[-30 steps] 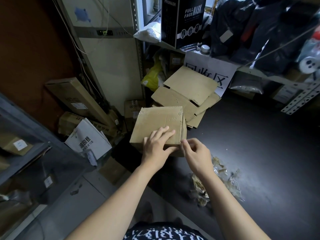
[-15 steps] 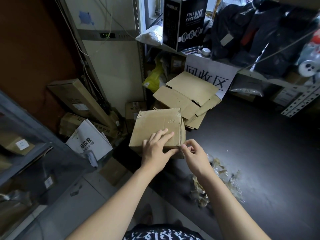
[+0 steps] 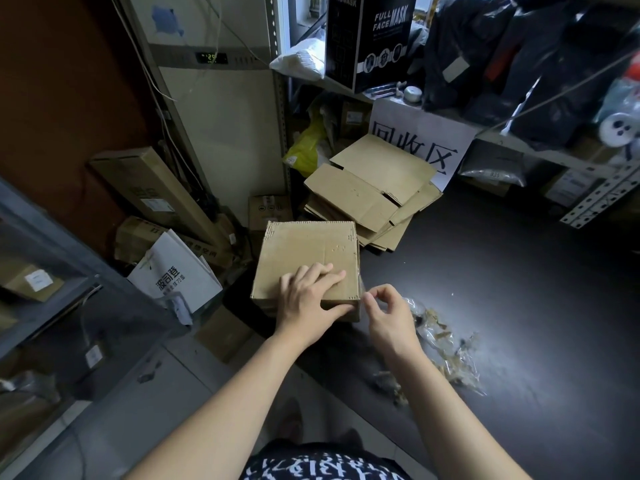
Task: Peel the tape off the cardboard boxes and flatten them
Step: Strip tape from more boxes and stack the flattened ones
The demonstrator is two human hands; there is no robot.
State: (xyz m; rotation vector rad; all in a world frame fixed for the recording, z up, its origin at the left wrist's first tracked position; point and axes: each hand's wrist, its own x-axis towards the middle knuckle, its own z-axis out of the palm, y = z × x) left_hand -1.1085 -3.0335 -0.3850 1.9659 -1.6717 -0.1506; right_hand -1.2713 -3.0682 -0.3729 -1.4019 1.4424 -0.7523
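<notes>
Since a moment before, my right hand (image 3: 388, 313) had drawn slightly off the cardboard box (image 3: 306, 261), which stayed at the worktop's (image 3: 502, 289) left edge. Leftmost, on the floor, leaned a white paper bag (image 3: 173, 271), its contents hidden. The box was closed, squarish, of plain brown corrugated board with serrated edges. My left hand (image 3: 308, 299) lay flat on its top, fingers straight, gripping nothing. Flattened boxes (image 3: 374, 192) were stacked at the far left corner. My right thumb and forefinger curled together just beside the box's near right corner; whether they pinched tape I could not tell. Crinkled clear tape scraps (image 3: 440, 344) lay right of them.
</notes>
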